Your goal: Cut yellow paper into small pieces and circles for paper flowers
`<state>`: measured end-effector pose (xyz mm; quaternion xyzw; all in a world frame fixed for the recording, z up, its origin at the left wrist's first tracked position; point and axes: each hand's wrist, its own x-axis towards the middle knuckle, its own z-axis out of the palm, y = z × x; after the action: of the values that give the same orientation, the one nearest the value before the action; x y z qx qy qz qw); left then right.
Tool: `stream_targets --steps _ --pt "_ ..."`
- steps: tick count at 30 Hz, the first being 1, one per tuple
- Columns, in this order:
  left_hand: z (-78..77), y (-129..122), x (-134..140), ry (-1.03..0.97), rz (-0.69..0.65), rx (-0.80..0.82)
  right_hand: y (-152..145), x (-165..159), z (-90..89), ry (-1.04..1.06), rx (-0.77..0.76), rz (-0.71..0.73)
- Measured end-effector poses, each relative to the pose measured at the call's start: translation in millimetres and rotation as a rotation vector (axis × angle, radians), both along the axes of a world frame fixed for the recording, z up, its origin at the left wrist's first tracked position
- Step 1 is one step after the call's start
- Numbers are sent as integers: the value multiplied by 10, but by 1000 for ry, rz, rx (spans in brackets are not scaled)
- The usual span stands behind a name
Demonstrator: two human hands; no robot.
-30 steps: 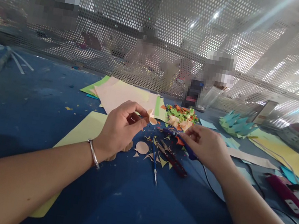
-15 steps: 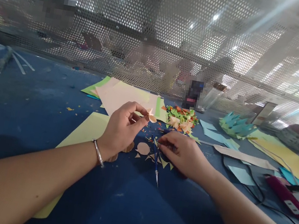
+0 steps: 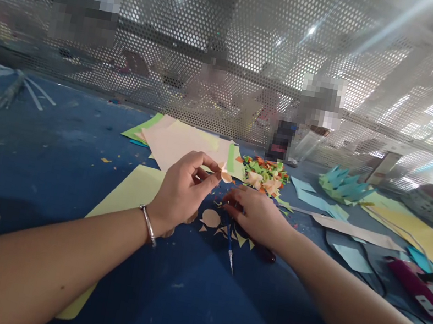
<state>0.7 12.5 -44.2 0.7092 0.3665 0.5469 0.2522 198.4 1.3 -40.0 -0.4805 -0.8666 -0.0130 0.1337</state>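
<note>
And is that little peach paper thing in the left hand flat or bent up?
Bent up: the peach paper piece, pinched in the left hand, has one part standing up and another spreading sideways.

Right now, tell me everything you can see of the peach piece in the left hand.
The peach piece is small and looks like thin paper. It has petal-like lobes: a pale, brightly lit one standing up and a rounder, tanner one spreading out below it. The left hand pinches it at its near edge between thumb and finger, seemingly up off the blue table. The right hand is close by but not touching it. The pinched part is hidden.
</note>
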Motion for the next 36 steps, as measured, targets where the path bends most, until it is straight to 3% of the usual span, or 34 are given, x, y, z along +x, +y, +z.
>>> stream_targets --steps 16,24,36 --pt "-20 15 -15 7 -8 -15 -6 -41 -57 45 4 18" --pt "-23 21 -1 33 -124 -48 -256 193 86 222 131 69" --pt "40 -63 35 231 -185 1 -362 323 212 233 179 124"
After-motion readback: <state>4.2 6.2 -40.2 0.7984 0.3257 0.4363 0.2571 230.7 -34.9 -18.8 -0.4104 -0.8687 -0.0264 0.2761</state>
